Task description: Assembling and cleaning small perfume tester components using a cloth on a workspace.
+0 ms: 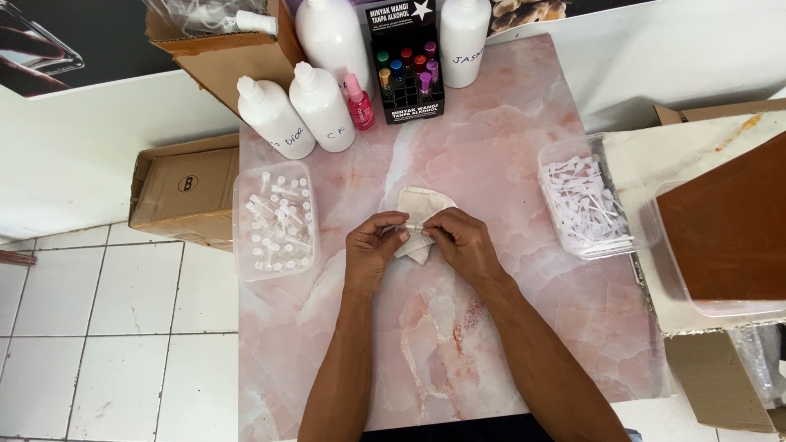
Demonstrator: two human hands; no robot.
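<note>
Pinching one small vial (407, 227) together, both hands (372, 245) (463, 241) work between tubs of vials (274, 219) and sprayer caps (594, 196).

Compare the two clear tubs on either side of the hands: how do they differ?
The left tub holds small clear vials lying loosely; the right tub holds a heap of white sprayer parts with thin tubes. The left tub sits fully on the pink tabletop, near the white bottles; the right tub overhangs the tabletop's right edge. Both are clear, rectangular, lidless, and untouched by the left hand and right hand.
</note>
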